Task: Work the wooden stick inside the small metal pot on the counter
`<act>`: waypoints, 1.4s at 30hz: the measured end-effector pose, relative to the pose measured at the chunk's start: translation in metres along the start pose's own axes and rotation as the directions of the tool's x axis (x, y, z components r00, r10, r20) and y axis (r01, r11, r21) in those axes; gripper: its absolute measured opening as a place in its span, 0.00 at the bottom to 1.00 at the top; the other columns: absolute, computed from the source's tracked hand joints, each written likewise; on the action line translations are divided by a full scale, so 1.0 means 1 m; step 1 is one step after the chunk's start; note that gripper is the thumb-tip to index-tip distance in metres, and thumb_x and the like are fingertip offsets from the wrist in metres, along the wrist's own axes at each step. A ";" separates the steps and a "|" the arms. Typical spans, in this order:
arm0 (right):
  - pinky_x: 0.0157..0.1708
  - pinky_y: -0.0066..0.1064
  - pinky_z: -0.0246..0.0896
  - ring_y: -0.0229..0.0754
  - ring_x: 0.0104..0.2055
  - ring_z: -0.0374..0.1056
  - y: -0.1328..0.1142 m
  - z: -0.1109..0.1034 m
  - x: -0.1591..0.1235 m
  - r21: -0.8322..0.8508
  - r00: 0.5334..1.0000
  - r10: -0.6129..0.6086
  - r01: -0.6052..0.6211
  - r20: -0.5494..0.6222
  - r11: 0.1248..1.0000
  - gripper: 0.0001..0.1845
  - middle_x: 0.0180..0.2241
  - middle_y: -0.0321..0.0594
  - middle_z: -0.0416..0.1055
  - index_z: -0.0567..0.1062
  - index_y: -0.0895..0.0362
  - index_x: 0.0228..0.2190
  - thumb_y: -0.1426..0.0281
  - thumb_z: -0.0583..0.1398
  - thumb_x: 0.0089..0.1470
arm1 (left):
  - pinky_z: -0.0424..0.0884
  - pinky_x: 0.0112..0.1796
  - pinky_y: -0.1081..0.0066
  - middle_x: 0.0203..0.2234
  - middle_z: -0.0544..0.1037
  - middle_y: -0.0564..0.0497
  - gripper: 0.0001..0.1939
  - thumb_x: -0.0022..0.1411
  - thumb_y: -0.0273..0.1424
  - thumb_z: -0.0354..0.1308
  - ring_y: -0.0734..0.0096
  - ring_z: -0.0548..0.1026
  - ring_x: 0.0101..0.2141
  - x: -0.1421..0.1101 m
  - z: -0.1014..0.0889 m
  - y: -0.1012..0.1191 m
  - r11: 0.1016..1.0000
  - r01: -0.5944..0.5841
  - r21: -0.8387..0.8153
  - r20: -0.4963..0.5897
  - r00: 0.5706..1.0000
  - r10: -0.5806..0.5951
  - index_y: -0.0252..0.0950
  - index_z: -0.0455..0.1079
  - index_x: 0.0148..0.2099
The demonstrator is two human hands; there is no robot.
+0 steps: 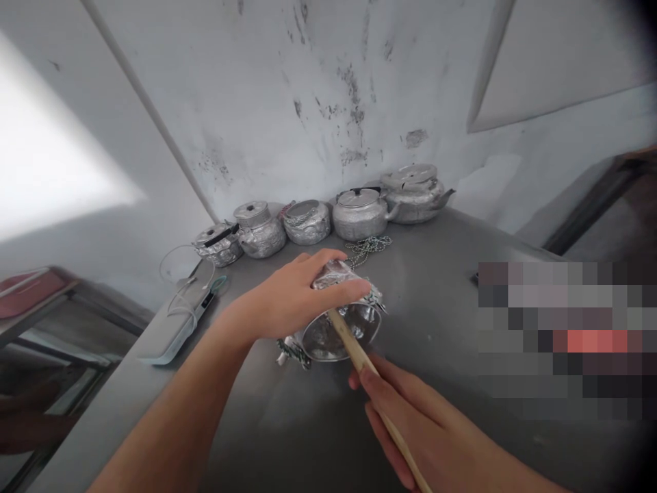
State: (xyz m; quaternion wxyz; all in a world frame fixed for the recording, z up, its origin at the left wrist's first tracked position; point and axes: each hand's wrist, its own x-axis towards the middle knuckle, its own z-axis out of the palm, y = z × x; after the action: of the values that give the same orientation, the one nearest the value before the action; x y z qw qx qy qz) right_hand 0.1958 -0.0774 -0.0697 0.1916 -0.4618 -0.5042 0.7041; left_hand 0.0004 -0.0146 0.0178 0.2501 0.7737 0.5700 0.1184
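Metal pot: we see a small silvery vessel with crumpled-looking, shiny walls, a round open mouth and a thin bright rim; inside, it gleams in patches of light and dark.
Speckled cord: dark green and white, it bunches at the pot's left side and again at its upper right.
Pot's place: front middle of the grey table, under the left hand; we cannot tell whether it touches the tabletop.
Pot's direction: tipped over, its mouth faces us and its base the wall, so the long axis runs from near to far.
Wooden stick: pale and slender, it slants from the mouth down to the lower right; its inner end is hidden from us.
Left fingers: thumb and fingers spread wide across the pot, holding it from above.
Right fingers: the right hand is curled closed around the stick.
Kettle row: five dented silvery vessels line the wall side.
Flat device: pale, with a white cable across it; the marks on its dark panel are too small for us to read.
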 end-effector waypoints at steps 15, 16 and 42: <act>0.12 0.20 0.49 0.32 0.12 0.50 -0.024 0.005 -0.010 0.048 0.963 0.248 -0.244 -0.106 0.969 0.20 0.14 0.26 0.58 0.70 0.52 0.36 0.56 0.45 0.71 | 0.62 0.58 0.54 0.66 0.63 0.49 0.42 0.64 0.66 0.46 0.43 0.61 0.64 0.001 -0.001 0.000 1.000 0.000 0.006 0.037 0.999 0.000 0.52 0.55 0.72; 0.12 0.20 0.49 0.32 0.13 0.50 -0.025 0.005 -0.011 0.067 0.959 0.262 -0.256 -0.106 0.964 0.20 0.14 0.25 0.58 0.70 0.52 0.36 0.55 0.46 0.70 | 0.62 0.58 0.53 0.66 0.63 0.49 0.42 0.64 0.66 0.46 0.43 0.61 0.64 0.001 -0.001 0.000 1.000 0.000 0.005 0.037 0.999 0.000 0.52 0.55 0.72; 0.14 0.20 0.53 0.31 0.14 0.52 -0.026 0.005 -0.010 -0.024 0.971 0.219 -0.222 -0.093 0.975 0.22 0.14 0.25 0.59 0.68 0.53 0.36 0.58 0.41 0.73 | 0.62 0.58 0.53 0.66 0.64 0.50 0.41 0.64 0.65 0.48 0.44 0.63 0.63 0.001 -0.001 -0.001 1.000 0.001 -0.002 0.029 1.000 0.000 0.53 0.55 0.72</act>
State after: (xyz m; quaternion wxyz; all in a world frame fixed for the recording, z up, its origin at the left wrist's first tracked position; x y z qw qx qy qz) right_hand 0.1916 -0.0762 -0.0420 0.1267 -0.5491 -0.4529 0.6908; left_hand 0.0000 -0.0134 0.0179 0.2592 0.7750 0.5663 0.1075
